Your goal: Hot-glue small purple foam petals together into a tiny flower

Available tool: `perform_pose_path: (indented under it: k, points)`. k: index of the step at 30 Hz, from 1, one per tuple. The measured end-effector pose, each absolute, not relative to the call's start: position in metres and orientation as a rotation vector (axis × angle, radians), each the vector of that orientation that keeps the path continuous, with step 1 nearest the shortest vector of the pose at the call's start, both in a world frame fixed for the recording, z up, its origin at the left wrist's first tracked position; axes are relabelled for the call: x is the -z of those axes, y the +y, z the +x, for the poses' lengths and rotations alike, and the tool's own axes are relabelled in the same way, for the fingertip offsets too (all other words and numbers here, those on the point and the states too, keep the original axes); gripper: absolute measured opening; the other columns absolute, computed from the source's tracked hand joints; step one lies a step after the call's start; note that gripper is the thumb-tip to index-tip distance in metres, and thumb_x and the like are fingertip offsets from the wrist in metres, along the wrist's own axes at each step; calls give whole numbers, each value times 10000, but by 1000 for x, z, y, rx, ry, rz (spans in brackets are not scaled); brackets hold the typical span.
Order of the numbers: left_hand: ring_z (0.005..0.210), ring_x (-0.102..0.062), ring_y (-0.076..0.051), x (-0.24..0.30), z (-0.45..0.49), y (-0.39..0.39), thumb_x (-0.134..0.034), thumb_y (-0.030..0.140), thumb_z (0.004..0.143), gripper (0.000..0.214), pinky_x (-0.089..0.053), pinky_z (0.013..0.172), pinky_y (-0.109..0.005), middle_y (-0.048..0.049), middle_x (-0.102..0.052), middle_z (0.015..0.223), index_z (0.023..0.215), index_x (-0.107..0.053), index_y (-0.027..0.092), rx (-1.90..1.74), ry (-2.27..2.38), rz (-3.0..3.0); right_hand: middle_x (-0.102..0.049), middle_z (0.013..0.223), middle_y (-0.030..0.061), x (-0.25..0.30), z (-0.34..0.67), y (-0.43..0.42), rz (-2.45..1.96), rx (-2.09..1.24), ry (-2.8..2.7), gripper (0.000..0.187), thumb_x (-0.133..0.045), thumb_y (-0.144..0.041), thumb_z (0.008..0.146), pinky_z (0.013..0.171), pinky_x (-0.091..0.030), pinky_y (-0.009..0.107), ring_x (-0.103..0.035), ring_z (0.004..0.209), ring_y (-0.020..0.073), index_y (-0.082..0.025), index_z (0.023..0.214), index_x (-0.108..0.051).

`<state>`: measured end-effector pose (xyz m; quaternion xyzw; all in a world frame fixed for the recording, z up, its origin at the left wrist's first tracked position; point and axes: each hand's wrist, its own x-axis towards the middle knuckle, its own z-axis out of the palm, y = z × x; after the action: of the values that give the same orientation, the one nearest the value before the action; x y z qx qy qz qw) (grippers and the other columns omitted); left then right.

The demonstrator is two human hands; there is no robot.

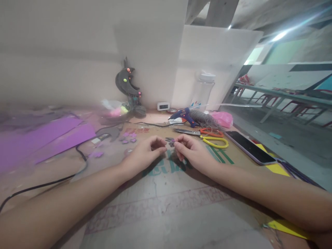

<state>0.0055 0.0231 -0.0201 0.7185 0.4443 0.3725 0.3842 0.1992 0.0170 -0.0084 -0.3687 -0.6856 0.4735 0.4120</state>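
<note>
My left hand [145, 153] and my right hand [190, 150] meet over the middle of the cardboard-covered table [166, 204]. Both have their fingers curled in a pinch around a small purple and grey craft piece [170, 141] held between the fingertips. The piece is too small to make out in detail. Several small purple foam cut-outs [129, 137] lie just beyond my left hand. Yellow-handled scissors [213, 141] and orange-handled scissors [207, 131] lie just past my right hand.
Purple foam sheets [44, 138] cover the left side. A black cable [77, 155] runs across. A blue glue gun [184, 116], grey yarn [206, 120], pink bag [222, 118], phone [250, 147], yellow paper [278, 168], plastic jar [204, 90] and dark moon ornament [127, 83] stand further back.
</note>
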Motion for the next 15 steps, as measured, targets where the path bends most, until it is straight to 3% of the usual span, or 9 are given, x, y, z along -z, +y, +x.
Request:
perform_pose_path:
  k: [4, 10, 15]
  points:
    - [828, -641, -172, 21, 6, 22, -572, 331, 840, 346, -494, 769, -297, -48, -680, 910, 1152, -577, 182, -924, 1051, 1848, -471, 558, -80, 8, 200, 16, -940, -1190, -1743, 254, -549, -437, 872, 508, -370, 224, -435, 486, 75, -188, 878, -496]
    - [809, -649, -176, 5, 8, 9, -554, 378, 853, 222, -493, 770, -284, -21, -714, 886, 917, -670, 200, -919, 1086, 2005, -475, 568, -73, 7, 198, 15, -971, -1240, -1741, 271, -575, -446, 846, 473, -350, 214, -446, 486, 76, -185, 877, -508]
    - [774, -639, -177, 3, 8, 7, -567, 410, 837, 241, -488, 717, -270, -18, -699, 826, 872, -668, 194, -983, 1230, 1983, -487, 596, -66, 10, 196, 17, -971, -1275, -1773, 273, -579, -442, 841, 476, -355, 216, -458, 494, 79, -187, 912, -511]
